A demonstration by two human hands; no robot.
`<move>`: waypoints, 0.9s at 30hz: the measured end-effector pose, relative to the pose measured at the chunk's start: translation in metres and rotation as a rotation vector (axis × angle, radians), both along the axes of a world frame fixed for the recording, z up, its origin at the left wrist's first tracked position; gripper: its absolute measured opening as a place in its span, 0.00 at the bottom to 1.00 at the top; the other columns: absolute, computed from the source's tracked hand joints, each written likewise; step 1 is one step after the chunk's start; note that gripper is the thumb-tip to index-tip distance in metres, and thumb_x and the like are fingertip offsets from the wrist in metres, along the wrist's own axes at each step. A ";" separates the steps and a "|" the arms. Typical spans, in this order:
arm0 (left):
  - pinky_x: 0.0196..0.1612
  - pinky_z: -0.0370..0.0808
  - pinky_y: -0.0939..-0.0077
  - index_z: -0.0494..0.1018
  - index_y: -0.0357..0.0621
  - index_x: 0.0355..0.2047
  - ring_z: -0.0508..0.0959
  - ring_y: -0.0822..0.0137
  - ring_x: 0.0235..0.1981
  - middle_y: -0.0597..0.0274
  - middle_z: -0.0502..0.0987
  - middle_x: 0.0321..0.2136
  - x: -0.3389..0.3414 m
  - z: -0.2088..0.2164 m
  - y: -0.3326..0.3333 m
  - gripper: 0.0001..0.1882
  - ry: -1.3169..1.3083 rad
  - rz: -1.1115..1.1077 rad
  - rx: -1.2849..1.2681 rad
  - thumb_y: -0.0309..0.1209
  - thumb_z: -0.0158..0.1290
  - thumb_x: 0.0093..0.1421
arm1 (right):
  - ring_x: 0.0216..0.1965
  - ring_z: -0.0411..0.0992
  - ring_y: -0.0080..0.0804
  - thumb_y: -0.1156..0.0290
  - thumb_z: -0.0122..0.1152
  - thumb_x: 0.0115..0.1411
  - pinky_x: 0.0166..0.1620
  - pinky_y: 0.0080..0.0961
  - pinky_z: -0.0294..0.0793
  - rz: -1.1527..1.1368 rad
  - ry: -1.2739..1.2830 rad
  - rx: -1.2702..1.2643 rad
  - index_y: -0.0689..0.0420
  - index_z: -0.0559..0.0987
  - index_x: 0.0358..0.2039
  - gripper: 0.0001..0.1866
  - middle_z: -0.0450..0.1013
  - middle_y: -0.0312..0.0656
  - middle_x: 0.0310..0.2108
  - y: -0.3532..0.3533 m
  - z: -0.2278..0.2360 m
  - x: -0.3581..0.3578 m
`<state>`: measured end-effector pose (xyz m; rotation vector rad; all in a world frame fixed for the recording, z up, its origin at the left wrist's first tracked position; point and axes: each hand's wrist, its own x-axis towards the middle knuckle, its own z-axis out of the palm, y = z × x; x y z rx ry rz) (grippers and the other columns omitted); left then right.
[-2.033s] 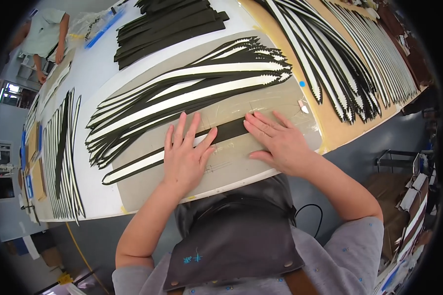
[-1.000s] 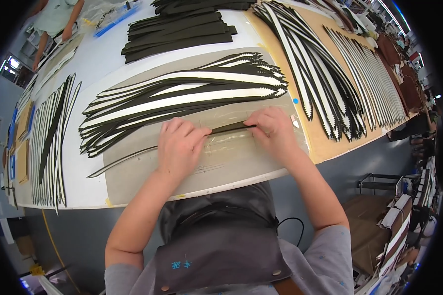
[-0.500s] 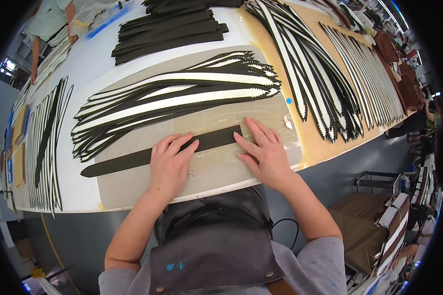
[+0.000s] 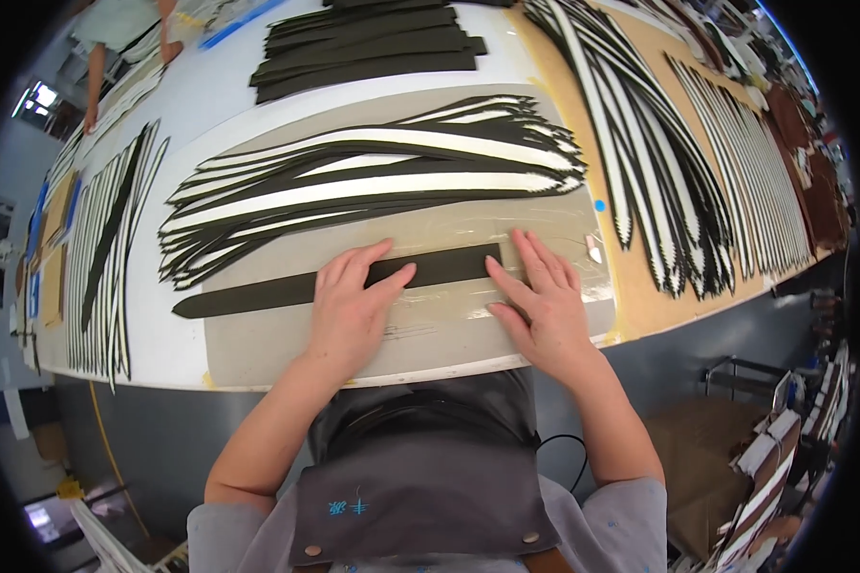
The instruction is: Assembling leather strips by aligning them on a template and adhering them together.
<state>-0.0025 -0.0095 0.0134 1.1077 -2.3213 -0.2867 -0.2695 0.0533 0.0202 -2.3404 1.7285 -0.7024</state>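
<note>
A single dark strip [image 4: 459, 264], flat with a pointed left end and a square right end, lies across the grey mat [image 4: 258, 353] in front of me. My left hand [image 4: 354, 301] rests over the strip's middle, fingers and thumb spread and touching it; part of the strip is hidden beneath. At the square end is my right hand [image 4: 545, 310], its fingers apart, one fingertip at the strip's edge and the others on the mat. Just beyond the strip, a loose bundle of black-and-white strips [image 4: 373, 181] with pointed ends is spread on the same mat.
Dark strips [image 4: 363, 53] are piled at the back. More black-and-white strips [image 4: 640, 162] lie on tan board at the right, with thin strips [image 4: 745, 172] beyond. Strips [image 4: 110, 258] also lie at the left. Another person's arm [image 4: 96, 86] reaches in at the far left.
The whole view has shifted, so the table and hands appear further right. Both hands keep about the same place on the strip.
</note>
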 end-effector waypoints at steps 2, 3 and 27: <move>0.60 0.66 0.59 0.83 0.52 0.49 0.72 0.55 0.57 0.64 0.78 0.53 0.002 0.000 0.001 0.16 -0.008 0.031 0.024 0.27 0.59 0.60 | 0.70 0.59 0.49 0.63 0.67 0.60 0.67 0.46 0.57 -0.026 0.017 -0.003 0.48 0.78 0.60 0.26 0.60 0.53 0.70 0.001 0.001 -0.001; 0.60 0.66 0.59 0.83 0.52 0.48 0.72 0.55 0.57 0.65 0.78 0.53 0.002 0.000 0.001 0.15 0.010 0.032 0.057 0.28 0.60 0.60 | 0.70 0.59 0.49 0.63 0.67 0.60 0.66 0.47 0.57 -0.022 0.014 0.002 0.48 0.78 0.60 0.26 0.60 0.53 0.70 0.001 -0.001 -0.001; 0.61 0.68 0.58 0.79 0.51 0.53 0.70 0.59 0.61 0.67 0.74 0.59 -0.016 0.000 0.003 0.20 -0.074 -0.164 0.047 0.29 0.60 0.59 | 0.69 0.60 0.46 0.64 0.67 0.60 0.67 0.46 0.58 -0.013 0.031 0.003 0.48 0.77 0.60 0.26 0.66 0.42 0.67 0.000 0.001 0.001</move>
